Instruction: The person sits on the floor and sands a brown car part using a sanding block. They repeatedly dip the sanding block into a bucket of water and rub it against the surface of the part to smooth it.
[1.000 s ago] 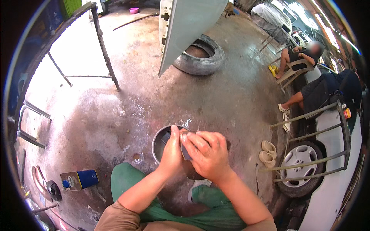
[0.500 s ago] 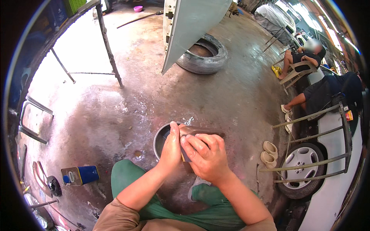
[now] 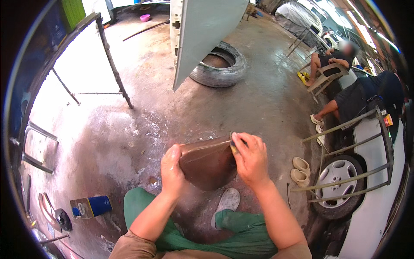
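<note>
A wet, glossy brown panel point(image 3: 207, 166) hangs tilted in front of me above the floor. My left hand point(image 3: 173, 170) is closed on its left edge, with the thumb near the top corner. At the upper right edge, my right hand point(image 3: 252, 162) pinches a small dark pad with a yellow edge point(image 3: 234, 146) against the panel. My fingers partly cover this pad, so its exact kind cannot be made out. The round bowl seen earlier is hidden behind the panel.
A tyre point(image 3: 220, 64) lies beyond a hanging grey panel point(image 3: 207, 32). Left stand a metal frame point(image 3: 113, 64) and a blue can point(image 3: 99, 205). Right are clogs point(image 3: 300, 170), a metal rack point(image 3: 345, 181), a car wheel point(image 3: 338, 185) and two people, one on a chair point(image 3: 328, 74).
The brown panel has turned so its broad face shows, covering the bowl. My hands have moved apart, the left one leftward and the right one up and right to the far edge.
</note>
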`<state>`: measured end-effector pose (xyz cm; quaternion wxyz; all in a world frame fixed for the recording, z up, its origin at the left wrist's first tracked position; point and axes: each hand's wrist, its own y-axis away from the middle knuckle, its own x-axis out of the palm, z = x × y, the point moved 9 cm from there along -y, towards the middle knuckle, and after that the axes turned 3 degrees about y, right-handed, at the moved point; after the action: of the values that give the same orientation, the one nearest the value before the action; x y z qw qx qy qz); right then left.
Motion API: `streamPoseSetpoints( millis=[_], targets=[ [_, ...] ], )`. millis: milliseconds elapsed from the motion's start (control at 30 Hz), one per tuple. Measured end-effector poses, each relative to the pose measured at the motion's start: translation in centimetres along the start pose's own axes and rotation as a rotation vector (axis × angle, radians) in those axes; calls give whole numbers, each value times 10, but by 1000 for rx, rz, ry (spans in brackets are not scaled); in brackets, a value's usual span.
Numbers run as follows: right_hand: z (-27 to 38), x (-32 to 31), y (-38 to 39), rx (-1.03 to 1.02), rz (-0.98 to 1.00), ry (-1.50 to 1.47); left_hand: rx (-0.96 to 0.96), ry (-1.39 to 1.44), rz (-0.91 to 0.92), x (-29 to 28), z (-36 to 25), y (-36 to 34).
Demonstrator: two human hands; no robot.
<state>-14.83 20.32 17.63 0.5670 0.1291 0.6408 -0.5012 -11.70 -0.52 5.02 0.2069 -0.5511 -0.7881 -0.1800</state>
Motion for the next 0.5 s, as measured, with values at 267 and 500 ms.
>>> streamPoseSetpoints(
  millis=[267,500],
  targets=[
    [51,-13,-3,-87,27,-146,170,5,96,22,-7,13],
    [-13,-15,4,58,-37,-121,570,-300,313,46,-67,36]
  ],
)
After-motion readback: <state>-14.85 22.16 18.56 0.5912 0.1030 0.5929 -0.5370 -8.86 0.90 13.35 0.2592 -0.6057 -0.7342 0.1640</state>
